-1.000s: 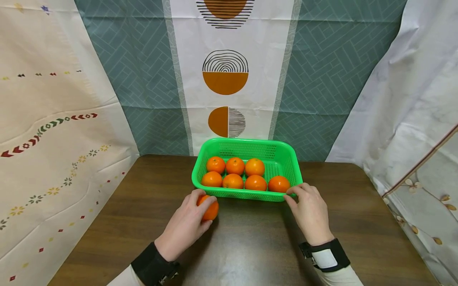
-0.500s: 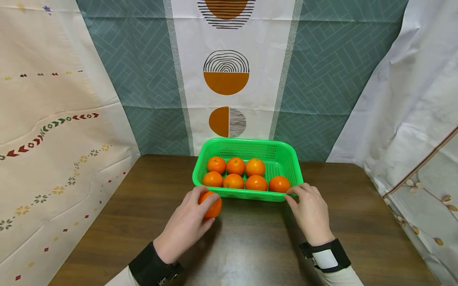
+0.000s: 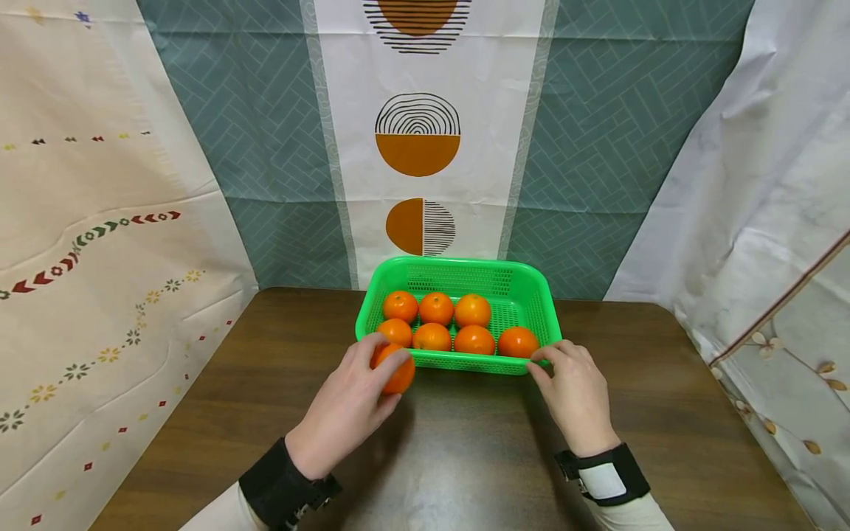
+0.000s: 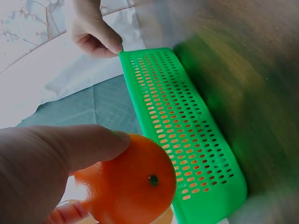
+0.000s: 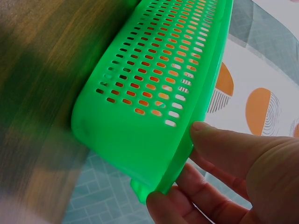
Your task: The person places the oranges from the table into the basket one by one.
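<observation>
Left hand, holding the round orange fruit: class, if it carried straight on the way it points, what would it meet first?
Probably the green perforated plastic basket: its near wall lies just beyond the left hand and its orange fruit.

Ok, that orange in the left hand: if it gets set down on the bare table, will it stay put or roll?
It would probably roll: the orange is nearly round and the wooden table looks smooth. The left hand has fingers curled around it, so its skin seems to hold well. Inside the green basket it would likely settle against the other oranges.
</observation>
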### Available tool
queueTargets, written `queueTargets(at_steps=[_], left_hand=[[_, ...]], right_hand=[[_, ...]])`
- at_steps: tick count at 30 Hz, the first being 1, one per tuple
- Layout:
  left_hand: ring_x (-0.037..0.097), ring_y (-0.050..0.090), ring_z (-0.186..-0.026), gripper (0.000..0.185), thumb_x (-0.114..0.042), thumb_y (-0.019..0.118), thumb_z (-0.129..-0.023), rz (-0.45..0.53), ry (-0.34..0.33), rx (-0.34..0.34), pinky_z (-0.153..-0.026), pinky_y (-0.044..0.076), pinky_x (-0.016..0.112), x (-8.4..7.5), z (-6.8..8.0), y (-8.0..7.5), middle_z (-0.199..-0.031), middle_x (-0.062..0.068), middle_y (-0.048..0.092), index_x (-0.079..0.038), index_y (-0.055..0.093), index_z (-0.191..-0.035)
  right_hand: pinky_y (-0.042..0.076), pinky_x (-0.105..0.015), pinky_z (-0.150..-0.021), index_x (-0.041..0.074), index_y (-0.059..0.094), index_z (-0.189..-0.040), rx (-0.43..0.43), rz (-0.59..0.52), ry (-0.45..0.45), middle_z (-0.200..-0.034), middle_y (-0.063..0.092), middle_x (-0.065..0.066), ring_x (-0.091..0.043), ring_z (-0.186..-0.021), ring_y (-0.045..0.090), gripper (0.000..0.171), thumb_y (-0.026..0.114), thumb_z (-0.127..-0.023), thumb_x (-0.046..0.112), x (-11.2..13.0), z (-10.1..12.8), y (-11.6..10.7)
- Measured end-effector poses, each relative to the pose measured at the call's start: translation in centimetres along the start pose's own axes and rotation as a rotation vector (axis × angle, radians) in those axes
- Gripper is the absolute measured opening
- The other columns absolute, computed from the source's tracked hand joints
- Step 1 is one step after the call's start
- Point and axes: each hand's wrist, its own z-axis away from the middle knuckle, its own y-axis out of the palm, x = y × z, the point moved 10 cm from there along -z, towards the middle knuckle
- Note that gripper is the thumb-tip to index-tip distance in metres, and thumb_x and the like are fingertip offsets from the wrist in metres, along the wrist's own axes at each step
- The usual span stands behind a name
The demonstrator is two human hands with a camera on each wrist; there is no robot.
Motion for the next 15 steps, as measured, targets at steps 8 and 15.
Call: queueTargets(at_steps=[8,15], left_hand=[[0.033,0.052,-0.105,0.06,-0.019,0.087,-0.078,-0.014,0.035,-0.038,-0.08,0.059,0.042,-0.1,-1.5,-0.7,-0.132,0.015,0.046,-0.019,0.057,-0.13],[0.033,0.052,-0.109,0.058,-0.017,0.086,-0.078,-0.006,0.057,-0.068,-0.084,0.057,0.043,0.1,-3.1,-1.1,-0.13,0.016,0.046,-0.018,0.058,-0.129]], right_hand=[[0.052,-0.043,-0.058,0.01,0.077,-0.089,0.003,0.0,0.004,-0.09,0.066,-0.007,-0.028,-0.086,0.057,0.018,0.089,-0.077,0.016,0.0,0.0,0.0],[0.051,-0.042,-0.058,0.01,0.077,-0.089,0.008,0.001,0.01,-0.09,0.066,-0.007,-0.028,-0.085,0.057,0.018,0.089,-0.076,0.015,0.0,0.0,0.1]])
